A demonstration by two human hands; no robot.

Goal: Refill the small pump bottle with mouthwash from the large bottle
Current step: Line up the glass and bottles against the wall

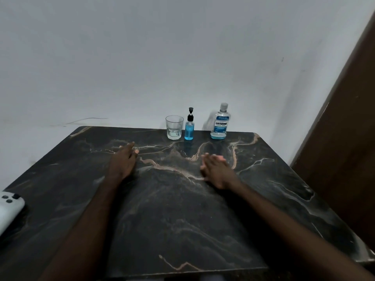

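Dark marble-look surface [263,199] w/ pale veins, pushed against a plain grey-white wall [142,57]. Three things stand upright in a row at the far edge, right of ctr.

Small pump bottle [189,130] is the middle one. It has a clear body, blue liquid up to approx. the shoulder, and a black pump head fitted on top. Just left of it, nearly touching, is a clear faceted glass [174,126]; can't tell if anything is in it. Large bottle [219,123] stands to the right w/ a clear gap btw it and the pump bottle. It's clear plastic, w/ a blue label reading LISTERINE COOL MINT and the cap on. Blue liquid shows only low down near its base. All three are well apart from both grips.

Left grip [123,159] is a bare hand on an arm stretched fwd, left of ctr. It's palm down, fingers straight & together, released, holding nothing. It's low over the surface; can't tell if it touches.

Right grip [215,169] is also stretched fwd, turned more on edge, fingers straight and a bit blurred. It's released too, nothing in it. It lies in front of the gap btw the two bottles, short of the row.

At the left edge is a white device [9,209] w/ dark round dots, partly out of frame. On the right side is a tall brown panel [345,138].
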